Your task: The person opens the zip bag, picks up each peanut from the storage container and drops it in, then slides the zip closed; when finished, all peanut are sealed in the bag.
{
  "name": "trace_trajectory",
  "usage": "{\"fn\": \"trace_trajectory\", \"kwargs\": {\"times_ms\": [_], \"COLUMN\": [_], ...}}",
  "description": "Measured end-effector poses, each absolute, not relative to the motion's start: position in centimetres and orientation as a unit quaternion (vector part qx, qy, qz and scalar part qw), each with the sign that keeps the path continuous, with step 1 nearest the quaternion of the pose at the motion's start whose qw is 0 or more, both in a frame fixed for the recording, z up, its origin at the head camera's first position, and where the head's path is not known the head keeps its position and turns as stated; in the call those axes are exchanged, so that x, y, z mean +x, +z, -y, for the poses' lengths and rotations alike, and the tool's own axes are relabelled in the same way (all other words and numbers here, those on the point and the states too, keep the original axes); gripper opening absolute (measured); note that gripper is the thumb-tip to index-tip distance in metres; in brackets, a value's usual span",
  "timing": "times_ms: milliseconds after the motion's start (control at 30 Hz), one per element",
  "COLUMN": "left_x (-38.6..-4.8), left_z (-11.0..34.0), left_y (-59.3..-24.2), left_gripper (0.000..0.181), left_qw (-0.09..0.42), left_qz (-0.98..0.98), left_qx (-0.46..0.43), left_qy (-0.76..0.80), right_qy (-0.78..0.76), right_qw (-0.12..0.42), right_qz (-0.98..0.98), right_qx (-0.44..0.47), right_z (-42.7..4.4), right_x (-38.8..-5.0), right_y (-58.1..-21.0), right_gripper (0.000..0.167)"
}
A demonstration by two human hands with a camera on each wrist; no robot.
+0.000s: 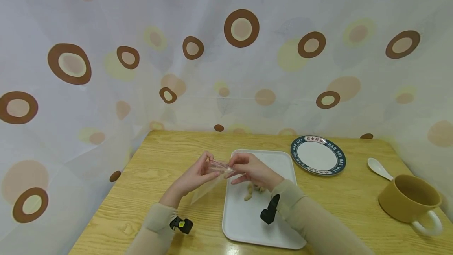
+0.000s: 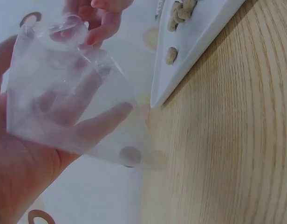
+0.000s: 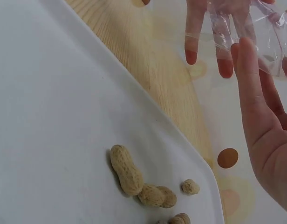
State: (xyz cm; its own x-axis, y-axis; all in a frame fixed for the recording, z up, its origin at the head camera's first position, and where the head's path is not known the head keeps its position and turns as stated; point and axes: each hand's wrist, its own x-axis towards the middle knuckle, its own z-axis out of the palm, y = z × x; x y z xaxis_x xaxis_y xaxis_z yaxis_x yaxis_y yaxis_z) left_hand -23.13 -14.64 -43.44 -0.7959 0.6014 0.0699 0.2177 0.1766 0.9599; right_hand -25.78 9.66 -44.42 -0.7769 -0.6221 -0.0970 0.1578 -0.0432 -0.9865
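Head view: left hand (image 1: 192, 174) and right hand (image 1: 254, 171) pinch the clear bag (image 2: 71, 100) between thumbs and fingers, near the left edge of the tray (image 1: 247, 223). Bag opening seems underway; no contents show. Peanuts (image 3: 126, 170) lie on the tray, apparently unbagged.

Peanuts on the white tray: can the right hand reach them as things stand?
Probably yes: the right hand is close by and the peanuts lie uncovered, though it would likely have to release the plastic bag first.
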Motion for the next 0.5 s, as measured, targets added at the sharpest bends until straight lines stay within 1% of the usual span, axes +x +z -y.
{"fn": "trace_trajectory", "kwargs": {"times_ms": [167, 267, 300, 400, 500], "left_x": [-23.19, -23.18, -23.2, -23.21, -23.11], "left_z": [14.61, 14.52, 14.48, 14.27, 13.95], "left_y": [-43.45, -43.57, -43.64, -43.86, -44.07], "left_gripper": [0.032, 0.035, 0.037, 0.053, 0.079], "left_qw": [0.167, 0.161, 0.159, 0.157, 0.153], "left_qz": [-0.752, -0.765, -0.77, -0.775, -0.776], "left_qx": [0.278, 0.267, 0.262, 0.254, 0.247], "left_qy": [0.573, 0.564, 0.56, 0.557, 0.559], "right_qy": [-0.676, -0.67, -0.671, -0.685, -0.704], "right_qw": [0.303, 0.303, 0.3, 0.287, 0.275], "right_qz": [-0.643, -0.648, -0.648, -0.642, -0.63], "right_qx": [-0.194, -0.199, -0.199, -0.189, -0.178], "right_z": [-9.88, -9.9, -9.89, -9.84, -9.81], "right_x": [-25.9, -25.96, -25.96, -25.87, -25.71], "right_y": [-44.39, -44.42, -44.42, -44.37, -44.28], "right_gripper": [0.027, 0.036, 0.037, 0.034, 0.03]}}
